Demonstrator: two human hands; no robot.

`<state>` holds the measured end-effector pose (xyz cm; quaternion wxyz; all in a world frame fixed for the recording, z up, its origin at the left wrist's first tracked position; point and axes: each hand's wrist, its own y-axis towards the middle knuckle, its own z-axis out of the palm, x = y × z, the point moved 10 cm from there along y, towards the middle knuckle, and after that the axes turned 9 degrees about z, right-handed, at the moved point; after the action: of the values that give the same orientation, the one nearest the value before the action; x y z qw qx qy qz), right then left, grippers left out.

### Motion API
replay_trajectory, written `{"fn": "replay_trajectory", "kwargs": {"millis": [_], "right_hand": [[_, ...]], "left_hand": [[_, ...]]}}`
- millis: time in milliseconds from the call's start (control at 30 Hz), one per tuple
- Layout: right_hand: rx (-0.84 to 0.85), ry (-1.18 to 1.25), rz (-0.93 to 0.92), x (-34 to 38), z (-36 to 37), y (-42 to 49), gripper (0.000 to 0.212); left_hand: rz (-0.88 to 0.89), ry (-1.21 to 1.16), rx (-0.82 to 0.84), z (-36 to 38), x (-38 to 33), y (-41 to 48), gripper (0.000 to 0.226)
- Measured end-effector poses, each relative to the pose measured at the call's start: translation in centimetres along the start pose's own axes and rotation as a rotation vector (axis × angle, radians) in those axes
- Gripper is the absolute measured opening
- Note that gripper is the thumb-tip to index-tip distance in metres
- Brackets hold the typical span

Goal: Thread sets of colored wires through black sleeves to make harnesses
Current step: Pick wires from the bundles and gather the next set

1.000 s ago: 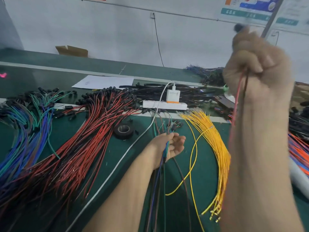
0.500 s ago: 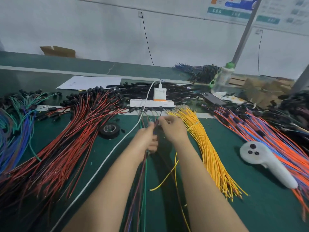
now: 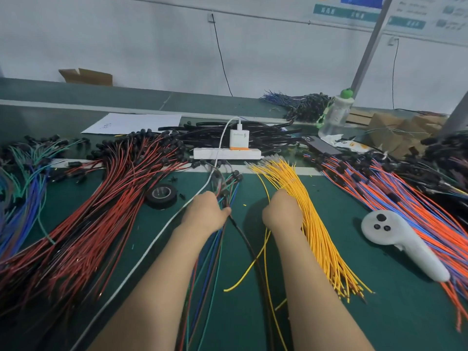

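Note:
My left hand (image 3: 205, 213) grips a small bundle of mixed wires (image 3: 224, 196), blue, green, red and black, whose tails run back along my forearm. My right hand (image 3: 283, 212) lies on the left edge of the yellow wire pile (image 3: 314, 224), fingers curled into the strands; its fingertips are hidden. A heap of black sleeves (image 3: 266, 138) lies behind the white power strip (image 3: 226, 153).
Red and black wires (image 3: 101, 211) fan over the left, blue and green ones (image 3: 22, 188) at the far left, orange and blue ones (image 3: 410, 209) at the right. A black tape roll (image 3: 161, 195), a white controller (image 3: 400, 243) and a bottle (image 3: 334, 115) stand on the green mat.
My right hand came down from high in front of the camera to meet the left hand, then moved right onto the yellow pile. The left hand has closed on the mixed bundle.

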<state>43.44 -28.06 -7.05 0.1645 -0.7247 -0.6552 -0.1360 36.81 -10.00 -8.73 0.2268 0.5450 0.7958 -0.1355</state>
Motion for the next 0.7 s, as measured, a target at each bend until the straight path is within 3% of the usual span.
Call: {"fn": "replay_trajectory", "kwargs": {"millis": [33, 200, 367, 433, 567, 633, 700], "right_hand": [[0.009, 0.003, -0.005, 0.1, -0.1, 0.2, 0.006], [0.057, 0.105, 0.022, -0.4, -0.9, 2.0, 0.03], [-0.061, 0.448, -0.022, -0.4, -4.7, 2.8, 0.015], [-0.043, 0.583, -0.085, 0.1, -6.4, 2.6, 0.017], [0.228, 0.997, -0.14, 2.2, -7.7, 1.0, 0.011], [0.357, 0.978, -0.208, 4.5, -7.1, -0.6, 0.01], [0.381, 0.812, -0.275, 6.6, -5.9, -2.1, 0.013]], "left_hand": [[0.006, 0.003, -0.003, 0.3, -0.6, 0.3, 0.036], [0.005, -0.147, -0.036, 2.3, -3.5, 1.9, 0.027], [-0.048, -0.674, 0.1, 5.1, -5.4, 2.9, 0.023], [-0.07, -0.796, 0.028, 3.9, -4.5, 2.6, 0.019], [-0.036, -1.249, -0.083, 0.3, -4.8, 1.2, 0.028], [0.019, -1.373, -0.066, -1.0, -6.2, 0.5, 0.03], [0.018, -1.367, -0.049, -1.1, -7.0, 0.0, 0.029]]}}
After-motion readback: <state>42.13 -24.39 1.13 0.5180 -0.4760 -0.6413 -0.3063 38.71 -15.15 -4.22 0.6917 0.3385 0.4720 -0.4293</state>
